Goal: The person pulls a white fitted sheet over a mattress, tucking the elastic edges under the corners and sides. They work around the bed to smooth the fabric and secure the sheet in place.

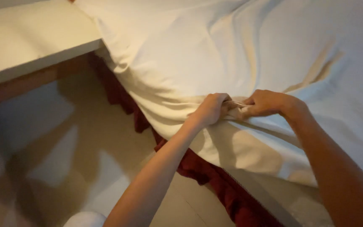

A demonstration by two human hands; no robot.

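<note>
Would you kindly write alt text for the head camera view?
Two bare hands, left hand and right hand, pinch a bunched fold of a cream sheet at the bed's edge. A dark red bed skirt hangs below, above a pale floor.

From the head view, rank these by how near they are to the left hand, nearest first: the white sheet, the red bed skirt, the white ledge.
1. White sheet: bunched in the left hand, right beside the right hand.
2. Red bed skirt: below the hand, along the bed's edge.
3. White ledge: far off at the upper left.
</note>
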